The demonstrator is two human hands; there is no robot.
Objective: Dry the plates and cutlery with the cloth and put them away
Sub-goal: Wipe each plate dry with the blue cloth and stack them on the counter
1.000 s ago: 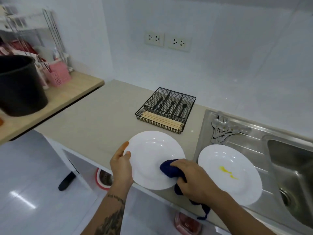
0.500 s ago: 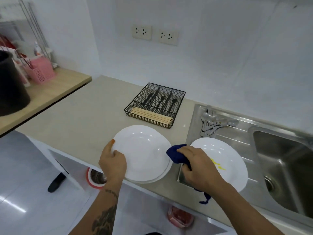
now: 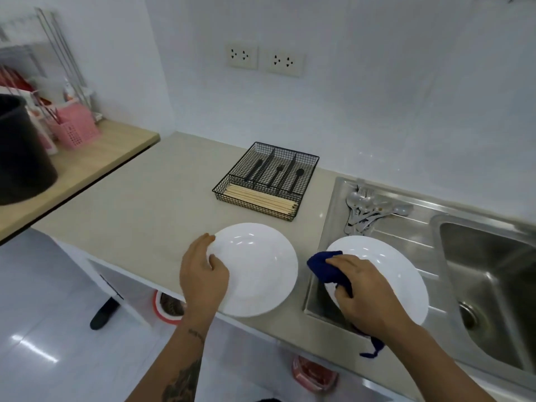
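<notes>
A white plate lies flat on the beige counter, overhanging its front edge a little. My left hand rests on the plate's left rim, thumb on top. A second white plate sits on the steel drainboard to the right. My right hand is shut on a dark blue cloth and lies over that plate's left part. Several metal spoons and forks lie heaped at the back of the drainboard. A black wire cutlery tray holds black cutlery and wooden chopsticks.
The sink basin is at the far right. A wooden shelf on the left carries a black bucket, a pink basket and a dish rack. Two wall sockets are on the tiled wall.
The left plate went from held and tilted to lying flat on the counter. My right hand carried the cloth off it to the right, onto the plate on the drainboard.
</notes>
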